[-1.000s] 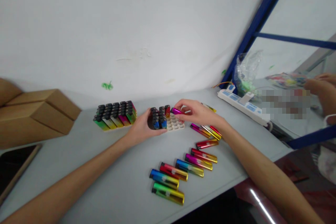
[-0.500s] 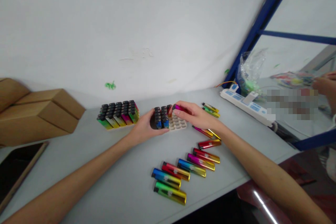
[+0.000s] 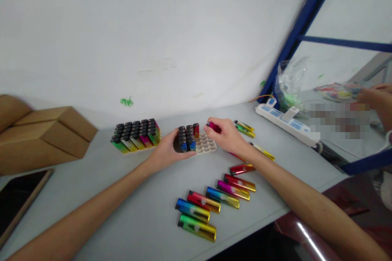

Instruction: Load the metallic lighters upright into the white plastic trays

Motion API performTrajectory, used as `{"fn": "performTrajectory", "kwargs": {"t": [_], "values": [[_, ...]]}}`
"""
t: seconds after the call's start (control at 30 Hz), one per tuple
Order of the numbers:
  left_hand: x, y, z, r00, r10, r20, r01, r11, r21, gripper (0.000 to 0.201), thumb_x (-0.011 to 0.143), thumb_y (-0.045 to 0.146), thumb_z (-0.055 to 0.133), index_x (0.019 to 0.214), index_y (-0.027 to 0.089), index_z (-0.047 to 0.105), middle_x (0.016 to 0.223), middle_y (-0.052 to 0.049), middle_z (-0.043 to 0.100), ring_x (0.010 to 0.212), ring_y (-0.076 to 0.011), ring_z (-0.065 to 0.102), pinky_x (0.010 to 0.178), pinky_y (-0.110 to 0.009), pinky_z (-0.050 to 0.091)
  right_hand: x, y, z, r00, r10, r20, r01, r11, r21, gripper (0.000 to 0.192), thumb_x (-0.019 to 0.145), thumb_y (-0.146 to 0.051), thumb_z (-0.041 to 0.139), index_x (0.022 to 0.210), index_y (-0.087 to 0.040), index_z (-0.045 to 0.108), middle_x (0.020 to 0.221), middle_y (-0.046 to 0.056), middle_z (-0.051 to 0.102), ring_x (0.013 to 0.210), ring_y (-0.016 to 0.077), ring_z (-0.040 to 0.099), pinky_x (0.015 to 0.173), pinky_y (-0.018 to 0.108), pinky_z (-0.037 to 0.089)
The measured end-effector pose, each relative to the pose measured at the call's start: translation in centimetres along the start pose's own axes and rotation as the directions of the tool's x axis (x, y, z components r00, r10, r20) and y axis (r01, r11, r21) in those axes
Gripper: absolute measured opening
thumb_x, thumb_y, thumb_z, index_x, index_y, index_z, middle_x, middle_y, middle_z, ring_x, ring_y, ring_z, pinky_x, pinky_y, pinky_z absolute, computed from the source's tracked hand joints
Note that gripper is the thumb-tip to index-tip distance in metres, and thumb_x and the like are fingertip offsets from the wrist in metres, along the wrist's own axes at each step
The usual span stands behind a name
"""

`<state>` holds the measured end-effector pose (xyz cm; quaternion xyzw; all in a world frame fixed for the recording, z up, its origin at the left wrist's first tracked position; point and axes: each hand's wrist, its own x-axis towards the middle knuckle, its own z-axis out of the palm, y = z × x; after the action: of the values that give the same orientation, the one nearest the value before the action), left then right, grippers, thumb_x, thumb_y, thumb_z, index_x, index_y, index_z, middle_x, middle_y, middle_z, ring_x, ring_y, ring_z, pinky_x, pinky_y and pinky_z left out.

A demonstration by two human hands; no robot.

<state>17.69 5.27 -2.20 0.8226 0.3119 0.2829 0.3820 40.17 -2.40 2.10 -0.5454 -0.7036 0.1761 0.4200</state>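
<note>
A: Big picture first: a grey, smooth-topped table (image 3: 128, 208) against a white wall, and on it one full tray (image 3: 136, 135) of lighters, black caps up, packed tight in rows. That one looks finished to me.

B: Agreed. The second one, the white tray (image 3: 206, 145), is the live one. Moulded plastic, a grid of rounded pockets, and only its left part is filled with standing lighters (image 3: 187, 137). Most pockets on the right show bare.

A: So I'd judge it well under half loaded. Left hand (image 3: 167, 151) is wrapped around the filled end of that tray, fingers curled, steadying it.

B: And the right hand (image 3: 225, 136) is pinched closed on a magenta lighter (image 3: 213, 127), holding it just above the tray's back edge, beside the red lighter standing at the end of the filled rows. Not seated in a pocket yet, as far as I can see.

A: Plenty left, too. A loose row of lighters (image 3: 214, 197) lies flat near the table's front edge, glossy metallic bodies, slim and rectangular, fading blue, red, magenta and green into gold.

B: A few more lie beyond the right wrist, two green-yellow ones (image 3: 245, 128) near the power strip (image 3: 284, 124). Plain cardboard boxes (image 3: 45, 134) sit far left.
</note>
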Motion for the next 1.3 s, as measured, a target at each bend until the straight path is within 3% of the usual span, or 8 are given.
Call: {"fn": "performTrajectory", "kwargs": {"t": [0.23,0.33,0.43,0.57,0.7,0.9,1.13,1.3], "values": [[0.0,-0.4,-0.1,1.000,-0.003,-0.001,0.003,1.000,0.009,0.063,0.068,0.050,0.088,0.115,0.017,0.061,0.109,-0.008,0.075,0.103,-0.0310,0.072,0.090,-0.041,0.060,0.1,0.3,0.1,1.000,0.005,-0.011,-0.005,1.000,0.000,0.040,0.096,-0.044,0.056,0.067,-0.022,0.041,0.058,-0.007,0.035,0.057,0.0105,0.032,0.055,0.027,0.025],[0.0,-0.5,0.0,1.000,0.001,0.002,-0.001,1.000,0.009,0.064,0.069,0.051,0.088,0.116,0.017,0.061,0.112,-0.009,0.075,0.105,-0.0316,0.072,0.092,-0.042,0.059,0.2,0.4,0.0,1.000,0.001,0.004,-0.001,1.000,0.019,0.040,0.101,-0.053,0.055,0.076,-0.021,0.052,0.063,-0.006,0.046,0.060,0.0118,0.041,0.059,0.027,0.033],[0.0,-0.3,0.0,1.000,-0.001,0.003,0.001,1.000,-0.007,0.067,0.068,0.052,0.088,0.118,0.017,0.061,0.114,-0.009,0.075,0.106,-0.0320,0.071,0.095,-0.043,0.059,0.3,0.7,-0.1,0.996,-0.072,0.051,0.068,0.995,0.074,0.031,0.106,-0.046,0.048,0.099,-0.020,0.064,0.089,0.003,0.064,0.084,0.0176,0.059,0.073,0.029,0.047],[-0.1,0.1,0.0,1.000,-0.013,0.011,0.013,1.000,-0.029,0.067,0.069,0.052,0.088,0.119,0.017,0.061,0.115,-0.009,0.075,0.107,-0.0323,0.072,0.095,-0.043,0.059,0.4,1.5,-0.1,0.981,-0.129,0.142,0.108,0.983,0.147,0.029,0.106,-0.040,0.050,0.121,-0.022,0.067,0.115,0.011,0.066,0.111,0.0237,0.061,0.085,0.035,0.057],[-0.1,-0.2,0.0,1.000,-0.006,0.009,0.006,1.000,-0.025,0.066,0.068,0.051,0.089,0.118,0.016,0.061,0.114,-0.009,0.075,0.107,-0.0324,0.072,0.094,-0.042,0.059,0.6,2.4,0.5,0.994,-0.076,0.083,0.057,0.974,0.220,0.025,0.101,-0.038,0.061,0.118,-0.022,0.069,0.116,0.010,0.071,0.109,0.0227,0.066,0.094,0.039,0.058],[-0.1,-0.6,0.0,1.000,0.013,-0.001,-0.013,1.000,-0.005,0.066,0.069,0.051,0.089,0.118,0.016,0.061,0.114,-0.009,0.074,0.106,-0.0312,0.071,0.093,-0.041,0.058,0.8,4.0,1.9,0.992,0.098,-0.075,-0.063,0.923,0.380,0.033,0.083,-0.043,0.082,0.105,-0.022,0.072,0.101,0.005,0.078,0.097,0.0212,0.074,0.081,0.032,0.061],[-0.1,-0.7,0.0,1.000,0.005,-0.001,-0.005,1.000,0.004,0.065,0.069,0.051,0.088,0.117,0.016,0.061,0.112,-0.009,0.074,0.105,-0.0313,0.070,0.091,-0.041,0.057,0.7,4.2,2.0,0.995,0.012,-0.098,0.020,0.947,0.322,0.032,0.081,-0.042,0.084,0.105,-0.023,0.074,0.107,0.007,0.075,0.097,0.0217,0.074,0.070,0.029,0.063],[-0.1,-0.7,0.0,1.000,-0.010,-0.001,0.010,1.000,0.024,0.066,0.068,0.052,0.088,0.116,0.015,0.060,0.111,-0.009,0.073,0.103,-0.0311,0.071,0.090,-0.041,0.057,0.6,4.2,2.3,0.996,0.007,-0.083,0.020,0.945,0.326,0.029,0.082,-0.039,0.083,0.102,-0.023,0.070,0.098,0.003,0.075,0.094,0.0196,0.074,0.075,0.030,0.065]]}}
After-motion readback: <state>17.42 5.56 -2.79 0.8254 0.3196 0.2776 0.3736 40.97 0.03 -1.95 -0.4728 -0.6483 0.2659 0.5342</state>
